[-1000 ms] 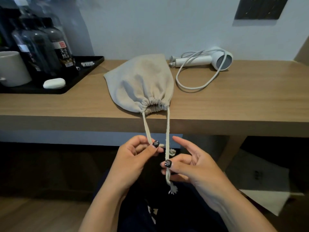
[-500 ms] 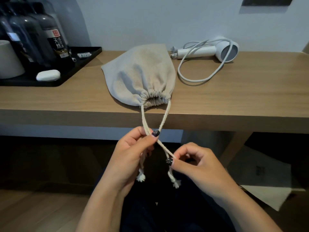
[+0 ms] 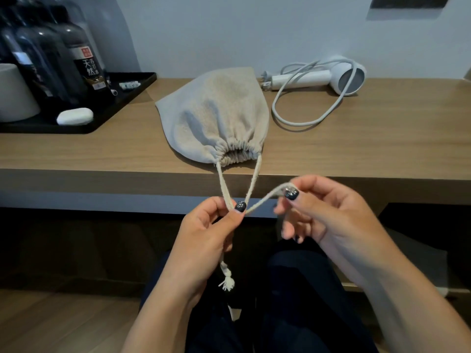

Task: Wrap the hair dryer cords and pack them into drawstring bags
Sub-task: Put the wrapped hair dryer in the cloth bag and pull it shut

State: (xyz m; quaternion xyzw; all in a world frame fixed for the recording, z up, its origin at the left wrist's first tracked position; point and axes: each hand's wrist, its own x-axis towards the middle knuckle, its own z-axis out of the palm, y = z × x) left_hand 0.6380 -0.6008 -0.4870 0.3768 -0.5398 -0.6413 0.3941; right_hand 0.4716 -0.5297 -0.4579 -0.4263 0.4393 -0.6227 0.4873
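I can't see inside the cinched bag (image 3: 216, 115); my left hand (image 3: 204, 233) and right hand (image 3: 328, 212) pinch its strings (image 3: 265, 196), a hair dryer (image 3: 328, 76) far right.

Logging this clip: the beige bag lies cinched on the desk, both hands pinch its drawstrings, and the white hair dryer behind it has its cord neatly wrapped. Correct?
Not quite. The head view shows the hair dryer with its cord lying in a loose loop on the desk, not wrapped. The rest holds: the bag is cinched, and the left hand and right hand pinch its drawstrings.
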